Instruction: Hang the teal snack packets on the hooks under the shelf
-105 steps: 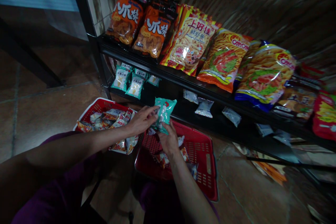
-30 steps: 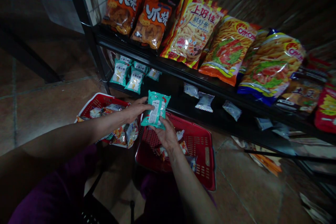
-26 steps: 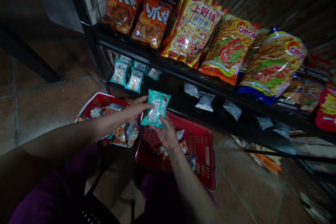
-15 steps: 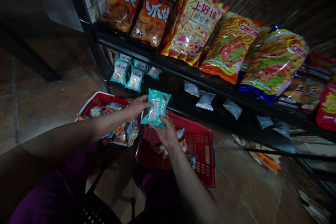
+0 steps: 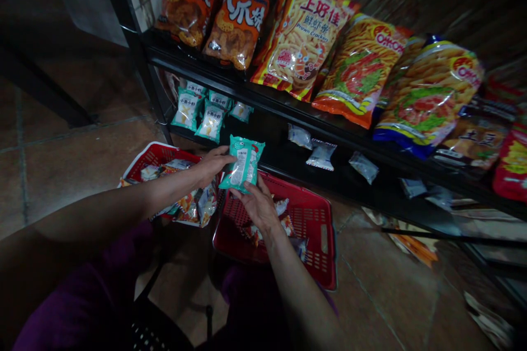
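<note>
A small teal snack packet [image 5: 242, 163] is held up in front of the lower shelf, its back label facing me. My left hand [image 5: 212, 163] pinches its left edge. My right hand [image 5: 256, 205] grips its bottom edge from below. Under both hands stands a red plastic basket [image 5: 317, 241] with a few small packets in it. A second red basket [image 5: 146, 158] to the left is heaped with small snack packets. Matching teal packets [image 5: 200, 116] stand at the left end of the lower shelf.
A black shelf rack [image 5: 284, 112] carries large orange and yellow snack bags [image 5: 302, 38] on its upper shelf. Several small clear packets [image 5: 321, 154] lie on the dark lower shelf. Brown tiled floor [image 5: 61, 170] spreads to the left. Loose packaging [image 5: 415, 247] lies under the rack at right.
The teal packet and both hands have stayed together and drifted slightly up and left in view. The camera has tilted a little; the grip is the same.
</note>
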Tool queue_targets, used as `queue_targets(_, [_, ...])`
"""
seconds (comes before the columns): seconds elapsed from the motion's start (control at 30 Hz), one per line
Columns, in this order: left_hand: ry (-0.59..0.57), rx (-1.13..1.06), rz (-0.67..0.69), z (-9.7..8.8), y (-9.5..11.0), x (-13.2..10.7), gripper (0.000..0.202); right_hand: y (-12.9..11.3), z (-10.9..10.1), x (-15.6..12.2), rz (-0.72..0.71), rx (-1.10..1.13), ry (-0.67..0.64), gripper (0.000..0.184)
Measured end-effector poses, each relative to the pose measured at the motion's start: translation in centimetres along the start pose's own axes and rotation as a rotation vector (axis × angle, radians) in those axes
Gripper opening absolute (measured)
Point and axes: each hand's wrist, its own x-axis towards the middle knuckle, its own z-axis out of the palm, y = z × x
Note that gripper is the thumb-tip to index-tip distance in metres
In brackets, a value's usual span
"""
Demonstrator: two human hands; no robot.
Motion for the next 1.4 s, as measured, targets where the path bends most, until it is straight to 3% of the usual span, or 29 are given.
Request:
queue_targets(0.17, [0.03, 0.007, -0.009, -0.01, 0.01, 0.09, 0.043, 0.26, -0.32, 0.28, -0.006, -0.029, -0.04, 0.039])
queue_targets(0.6, [0.043, -0.003, -0.017, -0.16, -0.28, 0.49, 0.037, 0.39, -0.44, 0.19, -0.015, -0.009, -0.083, 0.046])
queue_targets(1.03, [-0.035, 0.023, 0.006, -0.09, 0.2, 0.02, 0.028, 0.33, -0.49, 0.4, -0.015, 0.007, -0.034, 0.035])
queue_targets(1.4, [-0.069, 0.098, 0.006, 0.08, 0.43, -0.38, 0.047, 0.41, -0.73, 0.43, -0.058, -0.018, -0.034, 0.042])
